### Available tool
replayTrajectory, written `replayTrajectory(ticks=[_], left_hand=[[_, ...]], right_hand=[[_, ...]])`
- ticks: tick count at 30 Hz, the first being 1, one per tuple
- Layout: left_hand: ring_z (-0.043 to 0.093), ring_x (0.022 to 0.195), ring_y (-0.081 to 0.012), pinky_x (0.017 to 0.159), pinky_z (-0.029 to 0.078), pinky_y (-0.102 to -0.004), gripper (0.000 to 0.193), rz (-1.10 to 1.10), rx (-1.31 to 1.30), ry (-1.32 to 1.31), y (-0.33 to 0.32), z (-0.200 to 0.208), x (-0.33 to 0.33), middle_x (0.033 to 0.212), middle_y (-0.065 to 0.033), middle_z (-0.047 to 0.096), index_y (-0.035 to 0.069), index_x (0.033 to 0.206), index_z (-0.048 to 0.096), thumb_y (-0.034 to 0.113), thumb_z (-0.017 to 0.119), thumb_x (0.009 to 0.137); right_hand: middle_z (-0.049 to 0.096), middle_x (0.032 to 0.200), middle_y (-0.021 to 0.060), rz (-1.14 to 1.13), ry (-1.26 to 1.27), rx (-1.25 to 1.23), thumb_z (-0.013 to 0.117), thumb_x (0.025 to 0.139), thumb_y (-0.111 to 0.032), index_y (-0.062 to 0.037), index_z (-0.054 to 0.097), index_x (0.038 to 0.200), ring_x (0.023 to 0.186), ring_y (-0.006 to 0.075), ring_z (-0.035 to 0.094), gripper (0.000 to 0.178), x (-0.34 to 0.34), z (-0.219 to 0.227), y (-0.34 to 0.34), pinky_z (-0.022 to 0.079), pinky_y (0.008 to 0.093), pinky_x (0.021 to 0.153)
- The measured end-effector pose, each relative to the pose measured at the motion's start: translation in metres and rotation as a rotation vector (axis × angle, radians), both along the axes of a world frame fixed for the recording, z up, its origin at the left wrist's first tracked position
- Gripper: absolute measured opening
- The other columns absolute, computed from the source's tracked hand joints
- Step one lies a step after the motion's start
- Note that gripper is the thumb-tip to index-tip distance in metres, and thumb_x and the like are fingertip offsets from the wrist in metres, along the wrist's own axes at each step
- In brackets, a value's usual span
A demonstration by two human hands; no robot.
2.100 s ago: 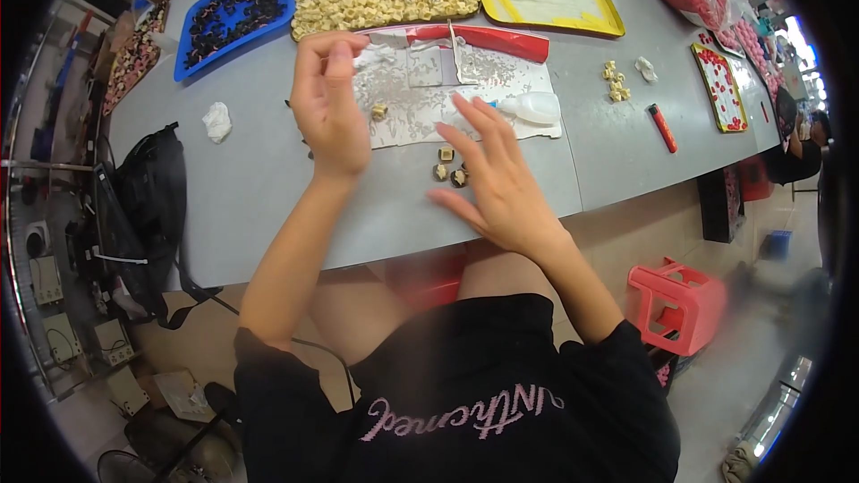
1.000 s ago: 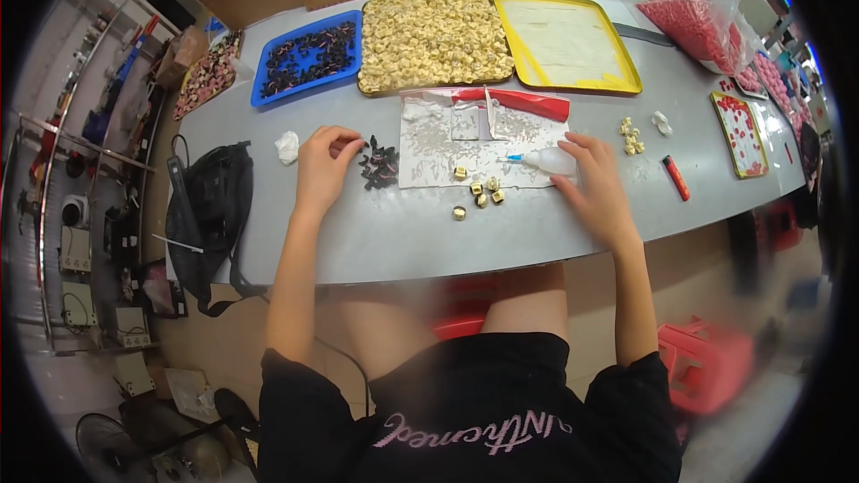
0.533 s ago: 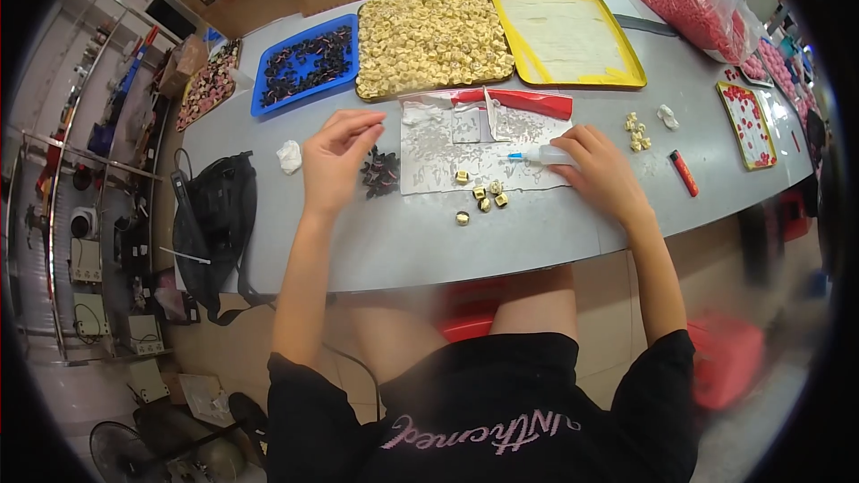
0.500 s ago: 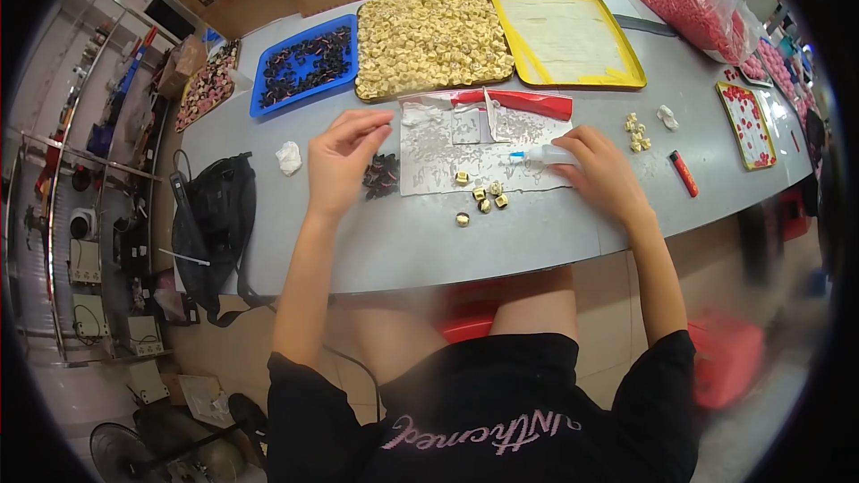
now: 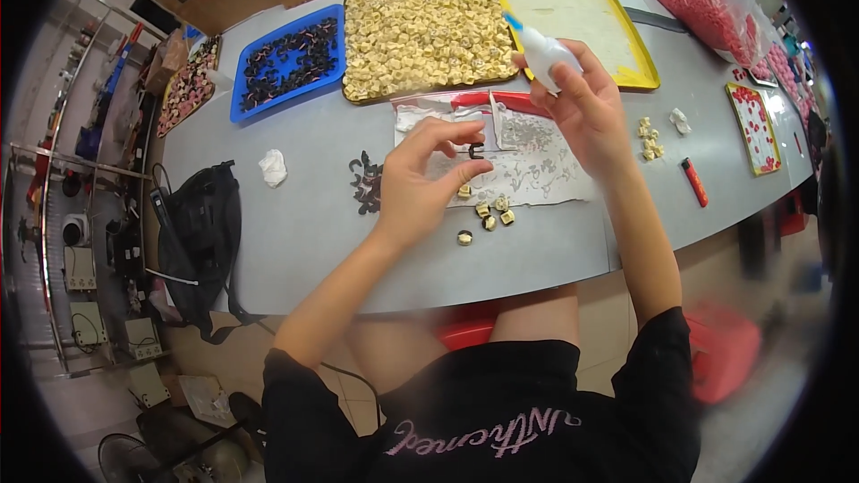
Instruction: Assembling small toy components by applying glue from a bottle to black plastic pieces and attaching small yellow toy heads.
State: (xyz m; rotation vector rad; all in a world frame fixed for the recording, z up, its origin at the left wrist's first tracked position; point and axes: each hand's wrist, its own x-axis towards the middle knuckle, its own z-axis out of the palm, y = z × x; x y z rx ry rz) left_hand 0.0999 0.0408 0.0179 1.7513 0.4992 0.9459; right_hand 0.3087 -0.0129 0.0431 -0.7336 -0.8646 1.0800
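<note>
My left hand [image 5: 420, 174] pinches a small dark C-shaped piece [image 5: 475, 151] between thumb and fingertips, above a white glue-spotted sheet [image 5: 537, 174]. My right hand [image 5: 591, 116] grips a white squeeze bottle [image 5: 545, 52], raised over the sheet's far right, its blue tip pointing up and left. On the table just in front of the sheet lie several cream cube-like pieces with dark bands [image 5: 489, 223]. Left of the sheet, partly behind my left hand, is a small pile of loose dark pieces [image 5: 365, 183].
At the back stand a blue tray [image 5: 240, 100] of dark pieces, a heaped tray of cream pieces [image 5: 429, 31] and a yellow-rimmed tray [image 5: 649, 80]. Crumpled tissue [image 5: 273, 168] and a black bag [image 5: 201, 224] lie left. Cream pieces [image 5: 650, 139] and a red lighter-like stick [image 5: 694, 182] lie right.
My left hand has moved right from beside the dark pile to over the sheet, the dark piece now showing in its fingers. My right hand has lifted the bottle off the sheet and tipped it upward.
</note>
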Motion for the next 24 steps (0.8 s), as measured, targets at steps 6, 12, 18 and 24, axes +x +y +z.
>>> replayTrajectory(ticks=[6,12,18,24], left_hand=[[0.058,0.085,-0.0109,0.073,0.040,-0.0246,0.043,0.300,0.062,-0.049,-0.002,-0.014,0.001,0.094,-0.0051,0.064,0.003,0.103,0.055,0.005,0.079,0.068],[0.059,0.083,-0.0111,0.072,0.039,-0.0246,0.043,0.308,0.061,-0.107,-0.008,-0.024,-0.001,0.092,-0.0056,0.065,0.005,0.100,0.052,0.004,0.080,0.066],[0.056,0.083,-0.0125,0.071,0.037,-0.0256,0.051,0.270,0.231,-0.097,-0.004,-0.029,-0.006,0.092,-0.0077,0.063,0.007,0.101,0.045,0.000,0.081,0.064],[0.054,0.080,-0.0123,0.071,0.037,-0.0261,0.054,0.275,0.237,-0.101,-0.005,-0.029,-0.004,0.088,-0.0082,0.064,0.008,0.100,0.043,0.002,0.082,0.063]], right_hand=[[0.055,0.122,0.0166,0.030,0.268,-0.033,0.053,0.093,-0.030,0.0005,0.052,0.112,0.071,0.0059,0.043,0.036,0.001,-0.021,0.000,0.038,0.0193,0.068],[0.065,0.097,0.0134,0.055,0.157,-0.204,0.043,0.094,-0.045,-0.0015,0.053,0.095,0.056,0.0051,0.037,0.045,-0.028,-0.019,0.002,0.035,0.0197,0.055],[0.064,0.097,0.0168,-0.039,-0.024,-0.168,0.040,0.096,-0.042,-0.0036,0.050,0.101,0.054,0.0060,0.046,0.040,-0.034,-0.019,-0.003,0.040,0.0194,0.052],[0.064,0.097,0.0177,-0.072,-0.083,-0.176,0.041,0.097,-0.040,-0.0031,0.049,0.100,0.054,0.0069,0.049,0.038,-0.035,-0.020,-0.004,0.042,0.0197,0.051]])
